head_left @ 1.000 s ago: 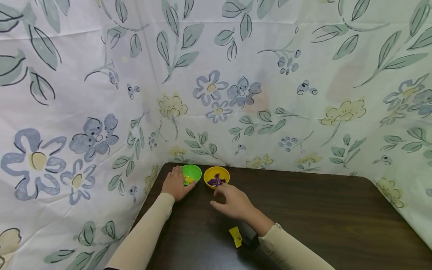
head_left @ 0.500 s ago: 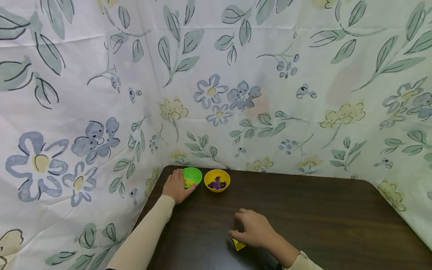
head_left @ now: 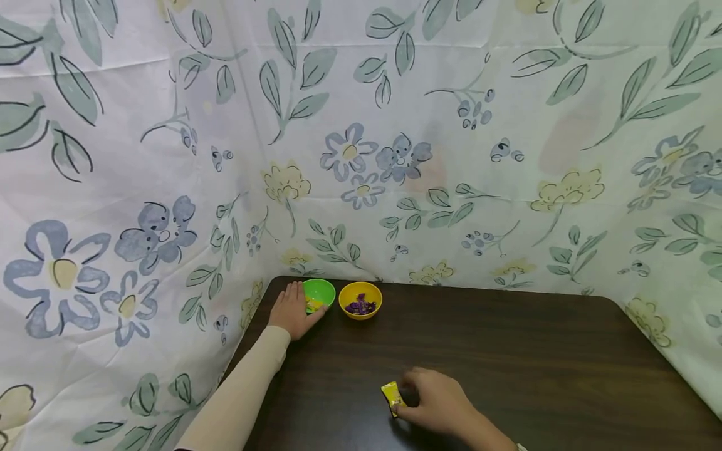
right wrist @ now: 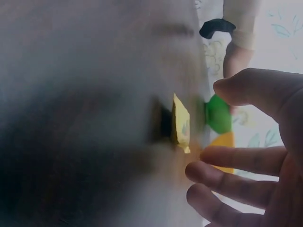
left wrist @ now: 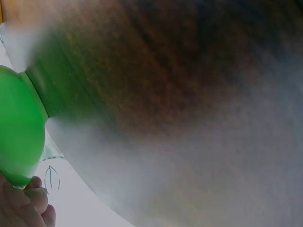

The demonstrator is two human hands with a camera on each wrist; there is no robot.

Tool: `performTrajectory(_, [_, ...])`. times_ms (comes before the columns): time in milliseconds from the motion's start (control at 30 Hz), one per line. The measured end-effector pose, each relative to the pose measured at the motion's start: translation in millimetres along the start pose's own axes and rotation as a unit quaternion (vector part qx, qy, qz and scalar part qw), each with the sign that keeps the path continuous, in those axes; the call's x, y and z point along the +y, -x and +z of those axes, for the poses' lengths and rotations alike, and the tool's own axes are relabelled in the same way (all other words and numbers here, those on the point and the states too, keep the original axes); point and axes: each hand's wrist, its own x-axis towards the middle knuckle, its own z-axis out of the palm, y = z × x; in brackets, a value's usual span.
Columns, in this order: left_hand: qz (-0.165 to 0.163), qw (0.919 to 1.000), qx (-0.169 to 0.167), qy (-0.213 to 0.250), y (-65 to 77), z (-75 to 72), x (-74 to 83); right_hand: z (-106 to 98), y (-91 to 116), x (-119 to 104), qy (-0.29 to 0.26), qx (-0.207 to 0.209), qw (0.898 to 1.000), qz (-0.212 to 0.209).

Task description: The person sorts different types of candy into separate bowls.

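Note:
A small yellow wrapped candy [head_left: 393, 394] lies on the dark table, left of my right hand [head_left: 437, 401]. In the right wrist view, the thumb and fingers stand apart with a gap between them, and the candy [right wrist: 181, 124] is just beyond the fingertips. My left hand [head_left: 292, 311] rests against the left side of a green bowl [head_left: 321, 289], fingers stretched forward and thumb along its near side. Yellow pieces lie in that bowl, partly hidden by the hand. The left wrist view shows fingertips by the green bowl's [left wrist: 21, 123] rim.
A yellow bowl [head_left: 361, 316] with several purple-wrapped candies [head_left: 360, 305] stands just right of the green one, near the far left corner of the brown table [head_left: 507, 351]. A flowered cloth [head_left: 479, 144] hangs behind and along the left side.
My right hand has come back from the yellow bowl toward the near side of the table, to the yellow candy. My left hand stays at the green bowl.

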Motion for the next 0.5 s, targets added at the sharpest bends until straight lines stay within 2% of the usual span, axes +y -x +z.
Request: performTrajectory(500, [-0.007,0.9999,-0.007,0.003,0.1,-1.0,1.0,14.7,2.7,1.7,-0.019,-0.005,1.0,0.015])
